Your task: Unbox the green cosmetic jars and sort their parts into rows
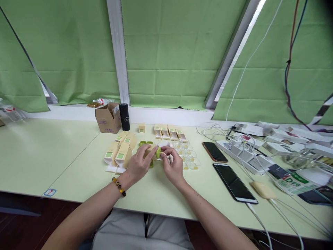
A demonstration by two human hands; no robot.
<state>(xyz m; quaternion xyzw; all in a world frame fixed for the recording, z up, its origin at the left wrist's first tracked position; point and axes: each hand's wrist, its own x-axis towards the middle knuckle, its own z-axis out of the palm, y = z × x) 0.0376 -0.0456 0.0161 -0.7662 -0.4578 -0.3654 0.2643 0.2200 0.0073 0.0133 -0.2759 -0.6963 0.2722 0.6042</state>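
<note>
Pinching a small green piece (pixel 158 152) between both hands (pixel 156 163), above the table (pixel 78 163)

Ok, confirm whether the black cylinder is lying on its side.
No, the black cylinder stands upright beside the cardboard box.

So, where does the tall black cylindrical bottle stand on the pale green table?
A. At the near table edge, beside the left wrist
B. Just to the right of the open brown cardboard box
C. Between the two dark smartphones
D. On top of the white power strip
B: the tall black cylindrical bottle stands upright directly right of the open brown cardboard box, at the far side of the pale green table.
</note>
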